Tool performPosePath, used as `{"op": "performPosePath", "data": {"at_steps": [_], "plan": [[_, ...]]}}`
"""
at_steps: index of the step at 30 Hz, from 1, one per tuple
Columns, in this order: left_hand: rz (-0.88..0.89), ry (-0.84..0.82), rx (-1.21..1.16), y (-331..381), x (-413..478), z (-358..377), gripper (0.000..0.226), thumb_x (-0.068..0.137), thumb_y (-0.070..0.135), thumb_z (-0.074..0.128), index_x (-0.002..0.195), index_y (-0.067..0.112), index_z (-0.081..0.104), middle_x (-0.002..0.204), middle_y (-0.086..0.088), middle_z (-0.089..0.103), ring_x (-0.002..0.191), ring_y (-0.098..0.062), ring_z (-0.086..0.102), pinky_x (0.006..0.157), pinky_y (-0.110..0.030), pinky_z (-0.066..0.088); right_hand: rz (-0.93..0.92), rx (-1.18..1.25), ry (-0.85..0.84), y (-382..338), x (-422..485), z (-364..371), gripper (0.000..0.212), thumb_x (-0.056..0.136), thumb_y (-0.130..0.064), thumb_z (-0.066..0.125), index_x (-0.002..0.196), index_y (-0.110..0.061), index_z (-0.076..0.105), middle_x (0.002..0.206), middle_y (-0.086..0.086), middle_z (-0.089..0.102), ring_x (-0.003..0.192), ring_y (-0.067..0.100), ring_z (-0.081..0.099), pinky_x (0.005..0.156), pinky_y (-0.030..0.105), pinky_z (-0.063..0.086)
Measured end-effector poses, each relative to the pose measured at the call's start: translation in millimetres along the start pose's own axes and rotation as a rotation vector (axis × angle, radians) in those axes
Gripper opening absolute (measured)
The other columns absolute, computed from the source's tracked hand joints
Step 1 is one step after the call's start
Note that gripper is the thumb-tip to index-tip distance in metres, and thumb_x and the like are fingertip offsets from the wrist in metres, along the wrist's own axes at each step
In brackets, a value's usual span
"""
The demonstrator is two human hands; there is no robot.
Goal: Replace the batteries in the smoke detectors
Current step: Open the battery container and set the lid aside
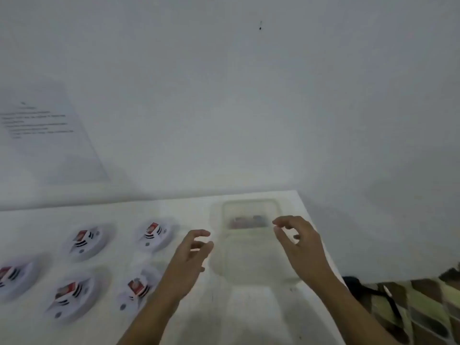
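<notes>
Empty hands at the clear box (pixel 249 266)
My left hand (pixel 189 260) and right hand (pixel 301 245) flank it on the worktop (pixel 199 319), each grip loosely curled round nothing. Five smoke detectors (pixel 86 241) lie to the left; a paper sheet (pixel 47 135) hangs behind them.

Two bare forearms (pixel 154 307), bare left hand (pixel 190 257), bare right hand (pixel 300 245), slim fingers, blurred

A simple room, not clearly home or workshop: a white table (pixel 112 212) against a plain white wall (pixel 224 95). A printed sheet (pixel 44 135) is stuck on that wall.
</notes>
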State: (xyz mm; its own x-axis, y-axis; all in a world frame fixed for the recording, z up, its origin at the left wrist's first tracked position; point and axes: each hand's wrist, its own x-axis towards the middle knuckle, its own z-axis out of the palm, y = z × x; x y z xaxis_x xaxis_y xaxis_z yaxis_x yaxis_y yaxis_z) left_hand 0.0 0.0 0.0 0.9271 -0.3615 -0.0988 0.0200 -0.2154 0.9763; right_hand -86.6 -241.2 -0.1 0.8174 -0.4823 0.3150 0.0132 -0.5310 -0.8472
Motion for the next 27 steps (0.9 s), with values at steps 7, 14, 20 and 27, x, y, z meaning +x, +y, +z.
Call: {"op": "performPosePath", "data": {"at_steps": [7, 14, 20, 27], "plan": [[-0.108, -0.023, 0.025, -9.1, 4.3, 37.9, 0.029, 0.103, 0.029, 0.053, 0.126, 0.047, 0.05, 0.128, 0.009, 0.06, 0.109, -0.012, 0.063, 0.08, -0.031, 0.054, 0.182, -0.082, -0.024, 27.4, -12.0, -4.7, 0.019, 0.095, -0.028, 0.067, 0.112, -0.035, 0.063, 0.123, -0.007, 0.053, 0.116, 0.012, 0.047, 0.094, 0.029, 0.042], [-0.122, -0.048, 0.028, -11.1, -5.5, 43.8, 0.028, 0.101, 0.022, 0.057, 0.127, 0.035, 0.058, 0.122, 0.002, 0.066, 0.103, -0.017, 0.067, 0.082, -0.037, 0.06, 0.378, 0.016, -0.116, 26.9, -21.3, -3.7, 0.025, 0.097, -0.029, 0.062, 0.12, -0.029, 0.053, 0.114, -0.002, 0.061, 0.099, 0.015, 0.06, 0.074, 0.025, 0.049], [-0.163, -0.09, -0.065, -17.1, -25.8, 41.0, 0.026, 0.095, 0.03, 0.067, 0.116, 0.044, 0.062, 0.107, -0.012, 0.071, 0.097, -0.026, 0.071, 0.084, -0.046, 0.062, 0.392, -0.011, -0.108, 21.1, -31.6, -4.7, 0.014, 0.097, -0.03, 0.059, 0.102, -0.02, 0.052, 0.091, 0.005, 0.061, 0.071, 0.016, 0.054, 0.059, 0.024, 0.039], [-0.248, -0.197, -0.196, -20.3, -26.0, 40.4, 0.029, 0.099, 0.018, 0.061, 0.123, 0.032, 0.054, 0.11, -0.021, 0.07, 0.103, -0.039, 0.067, 0.08, -0.045, 0.061, 0.439, -0.017, -0.13, 24.8, -35.9, -7.1, 0.039, 0.096, -0.048, 0.059, 0.085, -0.014, 0.045, 0.071, 0.001, 0.048, 0.06, 0.013, 0.042, 0.054, 0.02, 0.035]]}}
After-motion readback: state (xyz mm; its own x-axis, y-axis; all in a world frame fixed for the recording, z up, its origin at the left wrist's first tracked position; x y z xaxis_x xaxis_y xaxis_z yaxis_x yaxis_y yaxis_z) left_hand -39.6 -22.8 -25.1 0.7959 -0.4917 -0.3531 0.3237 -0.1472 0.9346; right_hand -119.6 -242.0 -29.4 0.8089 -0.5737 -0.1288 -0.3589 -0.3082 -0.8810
